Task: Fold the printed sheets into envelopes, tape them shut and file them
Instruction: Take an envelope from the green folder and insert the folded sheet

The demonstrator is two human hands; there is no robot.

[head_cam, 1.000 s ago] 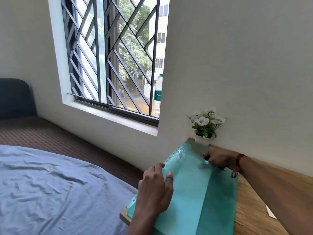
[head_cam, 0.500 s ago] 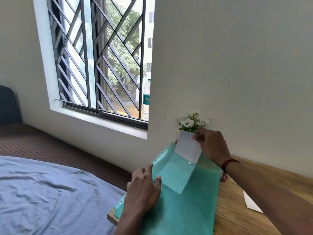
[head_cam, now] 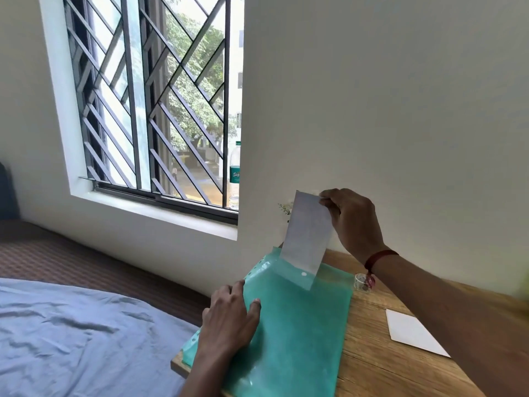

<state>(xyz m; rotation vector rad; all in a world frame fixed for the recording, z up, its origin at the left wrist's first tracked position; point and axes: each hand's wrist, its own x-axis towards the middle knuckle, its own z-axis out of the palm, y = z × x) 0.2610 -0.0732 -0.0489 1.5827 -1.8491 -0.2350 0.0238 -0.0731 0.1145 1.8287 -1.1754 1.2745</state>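
A wooden counter [head_cam: 380,365] with visible grain stands against the white wall, its left edge beside a bed. A translucent green plastic folder [head_cam: 300,333] with punched holes down its left margin lies flat on the counter's left part, its near-left corner at the counter's edge. A left hand [head_cam: 229,319] presses flat on the folder's left side. Just right of the folder's far corner sits a small roll of clear tape [head_cam: 361,282]. Nearer, on the right, lies a white folded sheet [head_cam: 412,333], apart from the folder.
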